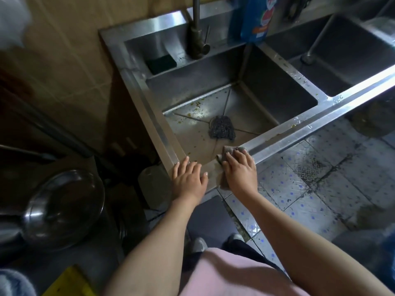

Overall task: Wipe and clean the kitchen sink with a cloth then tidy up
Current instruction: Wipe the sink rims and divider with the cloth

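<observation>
Sink [288, 132]: a stainless steel unit with two basins stands before you, its brushed metal dull and water-spotted.
Front rim: a flat steel band, its long axis running from your hands away to the right.
Near basin [186, 133]: a creased floor sloping to the drain, flecked with yellowish food scraps [196, 107].
Left hand [188, 178]: spread flat and holding nothing, it rests on the near corner of the rim.
Right hand [240, 169]: fingers straight, it presses down on the cloth, just beside the left.
Cloth [230, 149]: a limp grey-brown rag lies on the front rim under your right palm, bunched past the fingertips.
Next stroke: most of the rim lies to the right of the cloth, so your right hand looks better placed to carry it.
Scourer [222, 128]: a coarse dark mesh pad sits over the drain, near the cloth, just beyond your fingertips.
</observation>
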The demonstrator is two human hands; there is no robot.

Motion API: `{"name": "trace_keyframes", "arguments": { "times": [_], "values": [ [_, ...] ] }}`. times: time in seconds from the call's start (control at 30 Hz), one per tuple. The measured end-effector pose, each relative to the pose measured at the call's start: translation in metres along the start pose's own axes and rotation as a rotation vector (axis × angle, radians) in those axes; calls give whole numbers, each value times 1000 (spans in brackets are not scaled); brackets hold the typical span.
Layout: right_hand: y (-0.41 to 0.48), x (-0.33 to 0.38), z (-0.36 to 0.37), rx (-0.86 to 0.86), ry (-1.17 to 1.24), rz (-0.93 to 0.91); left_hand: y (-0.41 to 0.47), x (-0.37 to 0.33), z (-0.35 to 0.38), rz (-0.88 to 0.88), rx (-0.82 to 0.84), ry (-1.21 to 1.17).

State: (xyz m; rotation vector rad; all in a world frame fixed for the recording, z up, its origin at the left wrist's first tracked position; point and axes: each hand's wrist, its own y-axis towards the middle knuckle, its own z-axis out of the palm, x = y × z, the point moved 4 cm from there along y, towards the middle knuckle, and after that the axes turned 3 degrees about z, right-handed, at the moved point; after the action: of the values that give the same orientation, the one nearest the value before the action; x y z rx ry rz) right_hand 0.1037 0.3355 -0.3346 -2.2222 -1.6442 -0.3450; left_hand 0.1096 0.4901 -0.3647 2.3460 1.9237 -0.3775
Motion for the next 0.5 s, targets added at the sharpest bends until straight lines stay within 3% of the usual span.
{"name": "trace_keyframes", "arguments": {
  "times": [0.33, 0.5],
  "values": [
    [9, -12, -9, -3, -78, -106, 15, -30, -6, -106, 79, 40],
    [32, -36, -22, -91, -45, -175, 42, -64, -3, -56, 74, -139]
  ]
}}
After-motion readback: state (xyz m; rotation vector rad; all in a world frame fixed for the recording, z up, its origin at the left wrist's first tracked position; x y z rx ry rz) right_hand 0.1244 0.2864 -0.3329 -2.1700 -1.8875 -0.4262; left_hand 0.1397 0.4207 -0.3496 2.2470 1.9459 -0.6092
